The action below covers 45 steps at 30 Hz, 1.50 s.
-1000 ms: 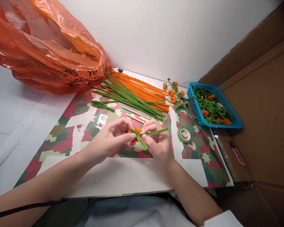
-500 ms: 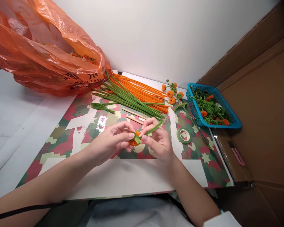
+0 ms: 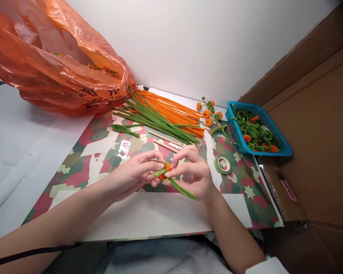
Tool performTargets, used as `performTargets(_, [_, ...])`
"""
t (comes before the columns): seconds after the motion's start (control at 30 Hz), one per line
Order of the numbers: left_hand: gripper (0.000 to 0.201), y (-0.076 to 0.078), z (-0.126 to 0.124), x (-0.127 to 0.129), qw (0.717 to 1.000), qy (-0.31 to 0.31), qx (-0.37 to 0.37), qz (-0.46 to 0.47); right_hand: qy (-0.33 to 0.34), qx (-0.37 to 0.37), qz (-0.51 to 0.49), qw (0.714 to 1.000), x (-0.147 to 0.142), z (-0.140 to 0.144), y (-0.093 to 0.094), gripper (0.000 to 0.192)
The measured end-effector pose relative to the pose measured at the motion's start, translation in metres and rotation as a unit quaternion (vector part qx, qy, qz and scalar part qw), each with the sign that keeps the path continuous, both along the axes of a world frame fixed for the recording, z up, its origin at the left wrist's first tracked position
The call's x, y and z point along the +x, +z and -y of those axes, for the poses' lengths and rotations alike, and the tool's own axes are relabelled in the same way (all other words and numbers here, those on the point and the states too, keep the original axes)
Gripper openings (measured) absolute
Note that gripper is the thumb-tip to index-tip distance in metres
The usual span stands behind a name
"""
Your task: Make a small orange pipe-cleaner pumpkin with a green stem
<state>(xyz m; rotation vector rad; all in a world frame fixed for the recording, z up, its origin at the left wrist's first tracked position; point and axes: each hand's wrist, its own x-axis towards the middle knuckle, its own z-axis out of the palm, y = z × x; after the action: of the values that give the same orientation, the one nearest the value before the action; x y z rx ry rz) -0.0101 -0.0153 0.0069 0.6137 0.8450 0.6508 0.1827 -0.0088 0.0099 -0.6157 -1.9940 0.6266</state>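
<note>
Between my two hands, over the near part of the table, is a small orange pipe-cleaner flower (image 3: pixel 167 166). My left hand (image 3: pixel 143 167) pinches it from the left with thumb and fingers. My right hand (image 3: pixel 193 171) is closed on the flower's right side and on a green pipe cleaner (image 3: pixel 182 189). One green end sticks out to the lower right below my right hand, while a short green end points left across the flower. My fingertips cover part of the flower. Two thin wooden sticks (image 3: pixel 164 144) lie just beyond my hands.
Green pipe cleaners (image 3: pixel 160 121) lie across orange ones (image 3: pixel 171 104) behind my hands. At right are a roll of green tape (image 3: pixel 217 164), a finished flower stem (image 3: pixel 231 142), a blue basket (image 3: pixel 286 150) and a pink cutter (image 3: pixel 288 190). An orange plastic bag (image 3: pixel 60 83) stands at left.
The long green end has swung from pointing up and right to pointing down and right. The short end has turned leftward. My right hand has rotated; both hands still grip the flower.
</note>
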Motion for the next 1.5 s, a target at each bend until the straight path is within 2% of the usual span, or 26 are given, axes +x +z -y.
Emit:
performTargets(0.17, [0.021, 0.001, 0.001, 0.001, 1.0, -0.015, 0.008, 0.004, 0.029, -0.005, -0.007, 1.0, 0.0, -0.002, -0.002, 0.011])
performTargets(0.3, [0.022, -0.001, 0.001, 0.003, 0.999, -0.035, -0.007, -0.001, 0.06, 0.001, 0.039, 0.997, 0.003, -0.001, 0.0, 0.014])
performTargets(0.47, [0.021, -0.005, -0.001, 0.004, 0.999, -0.047, -0.001, -0.012, 0.036, 0.025, 0.103, 0.994, 0.006, 0.002, 0.003, 0.014])
performTargets(0.63, [0.026, -0.007, -0.002, 0.001, 0.991, -0.043, 0.125, -0.013, -0.019, 0.053, 0.073, 0.996, 0.005, 0.003, 0.001, 0.007])
performTargets(0.8, [0.023, -0.007, 0.001, 0.003, 0.971, 0.015, 0.236, -0.043, -0.016, -0.013, 0.002, 1.0, 0.003, 0.001, -0.001, 0.01])
performTargets(1.03, [0.02, 0.0, 0.005, 0.006, 0.946, 0.073, 0.301, -0.09, -0.058, -0.071, -0.056, 0.994, -0.002, 0.002, -0.007, 0.012])
performTargets(1.27, [0.014, 0.001, 0.008, 0.01, 0.924, 0.113, 0.349, -0.108, -0.05, 0.03, -0.061, 0.996, -0.006, 0.005, -0.01, 0.006])
performTargets(1.5, [0.023, -0.003, 0.008, 0.011, 0.934, 0.125, 0.297, -0.152, -0.061, 0.148, 0.05, 0.986, -0.002, 0.007, -0.013, 0.017])
